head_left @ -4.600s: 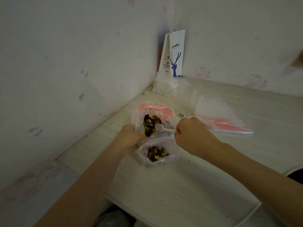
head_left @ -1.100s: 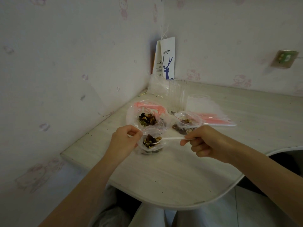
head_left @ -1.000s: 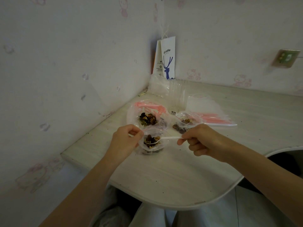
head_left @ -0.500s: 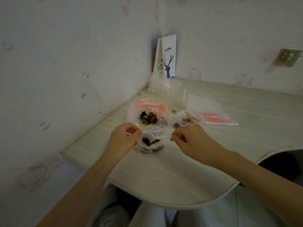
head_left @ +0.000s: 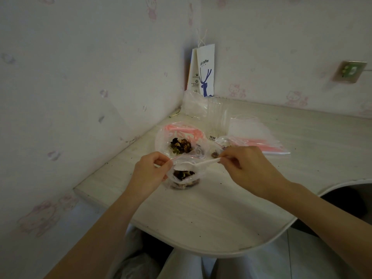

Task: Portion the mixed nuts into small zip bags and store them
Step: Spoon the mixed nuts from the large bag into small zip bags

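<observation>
A small clear zip bag (head_left: 184,178) with mixed nuts in its bottom stands on the pale table (head_left: 201,214). My left hand (head_left: 150,173) pinches the bag's left rim and holds its mouth open. My right hand (head_left: 251,170) pinches the handle of a white plastic spoon (head_left: 193,165), whose bowl lies turned over the bag's mouth. Behind it lies a larger clear bag (head_left: 179,141) with a pink zip and a heap of mixed nuts (head_left: 181,147). Another small bag with nuts (head_left: 223,143) lies behind my right hand, partly hidden.
A stack of flat zip bags (head_left: 253,135) with pink strips lies at the right rear. Clear plastic packaging (head_left: 203,106) and a white paper bag with a blue deer (head_left: 204,71) stand in the wall corner. The table's curved front edge (head_left: 221,251) is near my lap.
The spoon came from level over the small bag to tipped over its mouth, and its load of nuts is gone from the bowl. My right hand moved in closer to the bag.
</observation>
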